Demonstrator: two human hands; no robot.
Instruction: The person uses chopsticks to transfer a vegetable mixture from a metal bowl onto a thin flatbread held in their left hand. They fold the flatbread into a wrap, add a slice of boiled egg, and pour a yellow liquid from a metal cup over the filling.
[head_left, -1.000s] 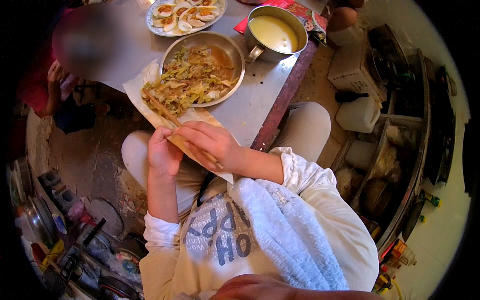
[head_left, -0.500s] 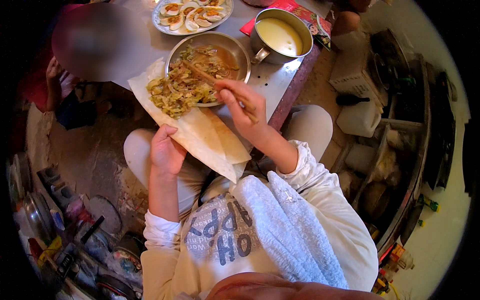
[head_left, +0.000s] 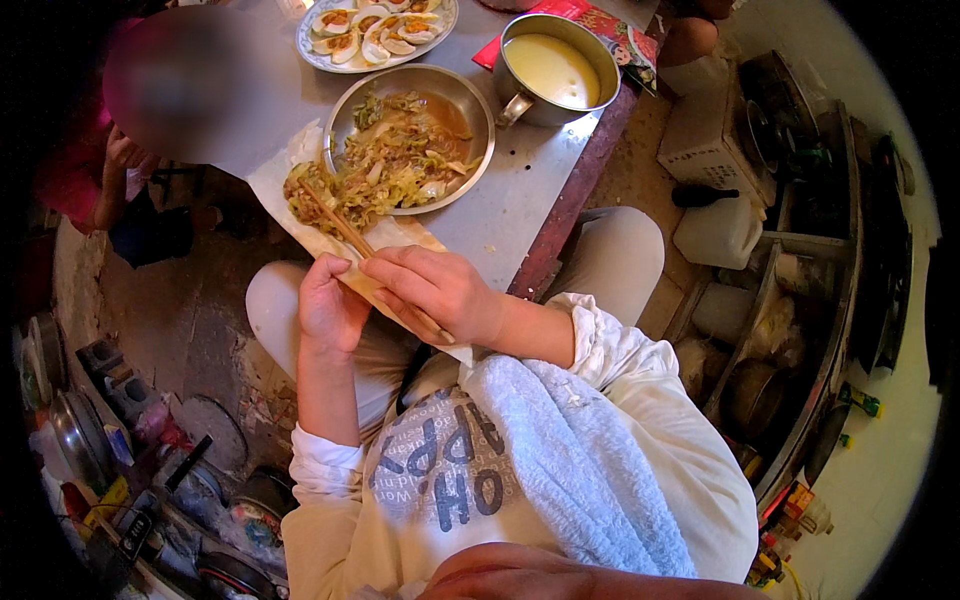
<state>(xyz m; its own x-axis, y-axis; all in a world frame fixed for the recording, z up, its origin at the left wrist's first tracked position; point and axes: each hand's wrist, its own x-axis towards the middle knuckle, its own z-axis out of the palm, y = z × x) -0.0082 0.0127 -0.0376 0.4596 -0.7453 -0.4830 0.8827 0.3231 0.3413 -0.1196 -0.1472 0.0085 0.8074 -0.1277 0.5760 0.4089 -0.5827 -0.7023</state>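
In the head view, the left hand [head_left: 332, 308] is below the near left edge of a pale flatbread [head_left: 395, 232], its thumb laid along that edge; its other fingers are mostly hidden, seemingly pinching the sheet from underneath. The right hand [head_left: 440, 290], just beside it and over the near part of the flatbread, has its fingers pinching a pair of wooden chopsticks [head_left: 345, 228]. The chopsticks slant up and to the left, their tips in a heap of cooked greens [head_left: 372, 205] on the far end of the flatbread. That far end lies against the left side of a round metal bowl [head_left: 480, 110], where the heap meets more greens and brownish broth inside the bowl. The bowl rests on a grey surface [head_left: 475, 235] with a dark red edge. Beyond it is an oval plate [head_left: 326, 62] of cut eggs [head_left: 385, 38] with orange yolks; to the right stands a metal pot [head_left: 545, 115] of pale yellow liquid, its handle toward the bowl, near a red packet [head_left: 625, 42]. A light blue towel [head_left: 590, 460] hangs over the person's chest. At the far left, another person's hand [head_left: 122, 150] is raised, well apart from the food.
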